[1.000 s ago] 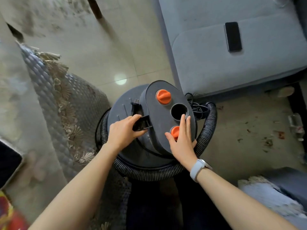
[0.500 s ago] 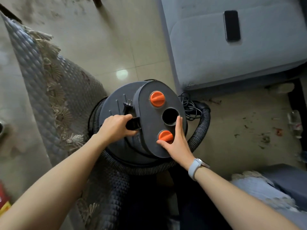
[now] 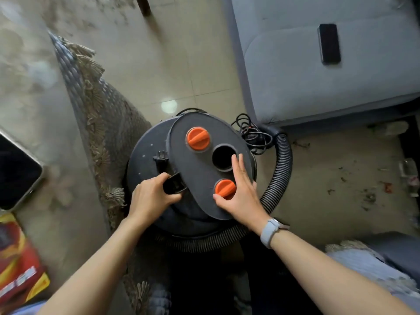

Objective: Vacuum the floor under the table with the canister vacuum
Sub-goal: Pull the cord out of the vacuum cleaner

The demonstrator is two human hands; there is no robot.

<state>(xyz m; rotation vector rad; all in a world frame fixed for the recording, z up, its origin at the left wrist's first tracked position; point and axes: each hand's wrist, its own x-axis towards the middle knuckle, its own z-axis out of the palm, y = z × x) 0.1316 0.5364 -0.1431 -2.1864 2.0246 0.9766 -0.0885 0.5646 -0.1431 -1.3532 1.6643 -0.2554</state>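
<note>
still setup, by the look of it: the vacuum stands on the floor between table and sofa, hose coiled round it. next it likely needs unwinding. the left hand grips a black clip, perhaps a latch. the right hand lies flat, fingers straight, on the lid beside an orange knob.

Beige glossy tiled floor, round light glare on it. Grey fabric sofa top right, black rectangular phone lying flat on its seat cushion. Dirty beige mat below the sofa, scattered dark and red debris on it. Glass-topped surface left, grey quilted cloth with lace trim hanging off its edge. Dark wooden leg top centre
</note>
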